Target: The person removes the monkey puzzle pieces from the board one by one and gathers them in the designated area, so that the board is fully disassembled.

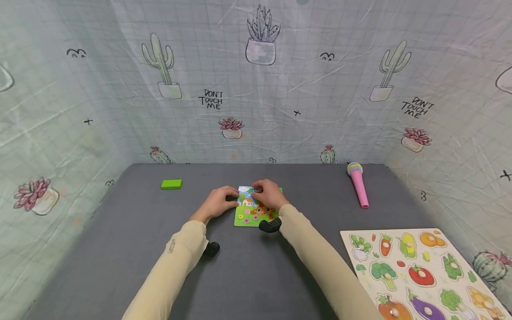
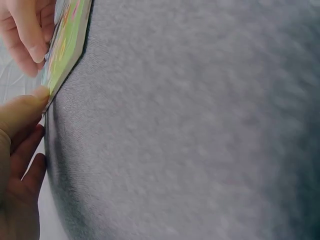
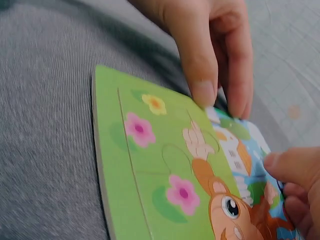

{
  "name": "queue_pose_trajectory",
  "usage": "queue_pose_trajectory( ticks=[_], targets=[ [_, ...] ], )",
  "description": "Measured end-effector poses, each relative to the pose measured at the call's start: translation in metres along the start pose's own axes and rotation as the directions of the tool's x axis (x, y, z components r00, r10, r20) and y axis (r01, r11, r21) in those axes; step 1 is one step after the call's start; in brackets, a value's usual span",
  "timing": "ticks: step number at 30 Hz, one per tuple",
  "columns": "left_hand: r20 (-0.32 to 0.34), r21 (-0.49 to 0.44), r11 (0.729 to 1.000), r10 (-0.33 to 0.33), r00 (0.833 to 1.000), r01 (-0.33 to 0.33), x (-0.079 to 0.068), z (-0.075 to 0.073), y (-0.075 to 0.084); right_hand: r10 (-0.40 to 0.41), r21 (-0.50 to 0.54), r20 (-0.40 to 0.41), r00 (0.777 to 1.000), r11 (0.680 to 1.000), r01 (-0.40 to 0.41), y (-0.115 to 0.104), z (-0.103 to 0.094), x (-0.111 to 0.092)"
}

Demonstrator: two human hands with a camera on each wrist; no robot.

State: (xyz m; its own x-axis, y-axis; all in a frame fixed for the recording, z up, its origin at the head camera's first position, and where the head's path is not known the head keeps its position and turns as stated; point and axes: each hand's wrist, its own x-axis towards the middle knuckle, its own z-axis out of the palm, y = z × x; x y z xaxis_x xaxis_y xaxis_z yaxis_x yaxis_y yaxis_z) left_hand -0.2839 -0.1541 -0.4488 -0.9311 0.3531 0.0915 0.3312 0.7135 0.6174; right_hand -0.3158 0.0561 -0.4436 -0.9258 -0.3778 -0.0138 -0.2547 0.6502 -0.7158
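A jigsaw puzzle [image 1: 247, 218] with a green border, showing a brown cartoon animal, flowers and a house, lies flat on the grey table. My left hand [image 1: 216, 203] holds its left edge, the thumb [image 2: 30, 107] on the rim and the other fingers beside it. Over the upper part of the picture, my right hand [image 1: 271, 195] has curled fingers, with thumb and fingertips pinching a puzzle piece at the blue area. The right hand mostly hides that piece. In the right wrist view, flowers and the animal's face show on the puzzle [image 3: 112, 150].
At the back left lies a green block [image 1: 171, 184]. A pink toy microphone [image 1: 358, 184] lies at the back right. A vegetable peg board [image 1: 404, 249] occupies the front right corner. Patterned cloth [image 1: 296, 89] hangs behind the table and along its sides.
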Motion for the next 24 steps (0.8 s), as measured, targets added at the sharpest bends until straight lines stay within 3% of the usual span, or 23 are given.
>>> queue_pose_trajectory(
  ticks=[11, 24],
  targets=[
    [0.014, -0.005, 1.000, -0.006, 1.000, 0.006, 0.002, 0.000, 0.003, -0.050, -0.051, 0.067, 0.997, 0.997, 0.053, 0.005, 0.000, 0.012],
    [-0.004, -0.029, 0.999, -0.026, 1.000, 0.026, 0.005, 0.005, 0.002, -0.048, -0.163, 0.069, 0.996, 0.985, 0.059, -0.006, 0.001, 0.008]
  ],
)
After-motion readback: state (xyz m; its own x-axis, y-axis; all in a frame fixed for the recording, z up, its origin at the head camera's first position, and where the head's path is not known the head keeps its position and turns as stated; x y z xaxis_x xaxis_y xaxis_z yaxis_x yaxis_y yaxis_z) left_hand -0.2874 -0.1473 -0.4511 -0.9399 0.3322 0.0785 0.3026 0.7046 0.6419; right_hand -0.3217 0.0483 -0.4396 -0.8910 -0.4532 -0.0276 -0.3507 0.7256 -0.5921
